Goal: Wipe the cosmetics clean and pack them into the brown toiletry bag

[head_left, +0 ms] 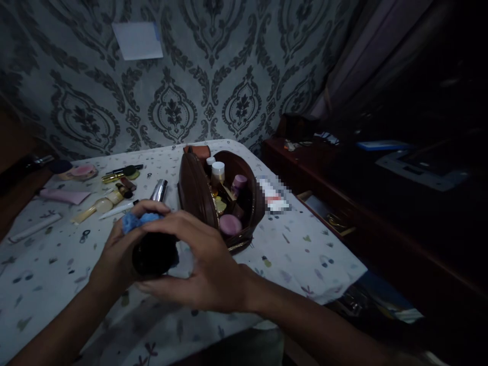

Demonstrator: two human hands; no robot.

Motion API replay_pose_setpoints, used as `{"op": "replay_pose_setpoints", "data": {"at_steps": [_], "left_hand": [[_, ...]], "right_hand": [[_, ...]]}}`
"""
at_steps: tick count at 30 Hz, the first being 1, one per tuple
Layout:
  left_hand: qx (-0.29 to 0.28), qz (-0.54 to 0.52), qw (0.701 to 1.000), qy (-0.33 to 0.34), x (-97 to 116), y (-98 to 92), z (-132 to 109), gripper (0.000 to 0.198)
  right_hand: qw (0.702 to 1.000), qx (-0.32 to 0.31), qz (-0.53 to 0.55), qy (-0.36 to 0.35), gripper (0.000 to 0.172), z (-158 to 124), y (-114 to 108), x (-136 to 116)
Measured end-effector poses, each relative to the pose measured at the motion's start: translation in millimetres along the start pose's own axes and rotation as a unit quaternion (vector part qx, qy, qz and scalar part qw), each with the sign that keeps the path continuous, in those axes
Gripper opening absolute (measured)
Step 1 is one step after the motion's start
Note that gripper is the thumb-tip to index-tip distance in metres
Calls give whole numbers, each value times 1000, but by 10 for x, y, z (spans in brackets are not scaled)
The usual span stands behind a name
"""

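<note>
Between my two hands is a dark round object (pixel 154 254), its kind lost in the dim light. My right hand (pixel 209 264) curves around it, thumb below and fingers above. A crumpled blue cloth (pixel 139 221) shows at the top of my left hand (pixel 118 254), which grips the far side of the dark object and is partly hidden behind it. Just beyond my hands stands an unzipped brown cosmetic bag (pixel 196 190). Inside it are a white-capped bottle (pixel 218 174), a pink-capped container (pixel 239 184) and a round pink item (pixel 230 224). A silver tube (pixel 159 190) lies left of the bag.
Several cosmetics, among them a pink tube (pixel 64 195) and a white pen-like stick (pixel 118 210), lie on the patterned tablecloth (pixel 41 274) at left. An orange-brown case (pixel 197 151) sits behind the bag. At right, a dark red cabinet has a partly open drawer (pixel 326 213).
</note>
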State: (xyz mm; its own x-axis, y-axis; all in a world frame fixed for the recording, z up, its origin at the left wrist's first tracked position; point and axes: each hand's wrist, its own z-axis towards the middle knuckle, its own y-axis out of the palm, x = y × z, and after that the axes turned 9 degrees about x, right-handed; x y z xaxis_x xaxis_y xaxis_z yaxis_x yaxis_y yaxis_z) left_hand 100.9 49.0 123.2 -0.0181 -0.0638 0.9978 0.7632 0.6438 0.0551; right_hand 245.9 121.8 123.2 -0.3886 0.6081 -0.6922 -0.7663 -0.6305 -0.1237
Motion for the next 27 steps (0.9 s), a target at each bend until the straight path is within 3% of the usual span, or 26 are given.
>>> {"op": "replay_pose_setpoints", "data": {"at_steps": [2, 5, 8, 10, 12, 15, 18, 22, 27], "left_hand": [[-53, 9, 998, 19, 41, 104, 46, 33], [-112, 88, 985, 99, 101, 219, 109, 34], [-164, 214, 941, 205, 122, 300, 132, 29], [-187, 317, 884, 288, 96, 331, 115, 29], [-190, 419, 808, 369, 55, 341, 72, 39], [-181, 542, 703, 423, 15, 328, -18, 62], [-168, 597, 648, 443, 0, 294, -80, 69], [-162, 582, 646, 467, -96, 201, -80, 71], [-160, 557, 677, 454, -256, 69, -61, 77]], "right_hand": [[1000, -1, 10, 15, 42, 11, -141, -49], [998, 12, 35, 59, 44, 15, -343, -91], [987, 41, 77, 134, 42, 26, -534, -82], [975, 67, 101, 186, 41, 45, -654, -41], [963, 96, 112, 227, 41, 69, -763, 19], [947, 118, 99, 281, 39, 100, -894, 106], [944, 108, 50, 308, 39, 114, -978, 158], [947, 47, -20, 318, 40, 110, -1047, 184], [918, -137, -150, 342, 35, 215, -1163, 136]]}}
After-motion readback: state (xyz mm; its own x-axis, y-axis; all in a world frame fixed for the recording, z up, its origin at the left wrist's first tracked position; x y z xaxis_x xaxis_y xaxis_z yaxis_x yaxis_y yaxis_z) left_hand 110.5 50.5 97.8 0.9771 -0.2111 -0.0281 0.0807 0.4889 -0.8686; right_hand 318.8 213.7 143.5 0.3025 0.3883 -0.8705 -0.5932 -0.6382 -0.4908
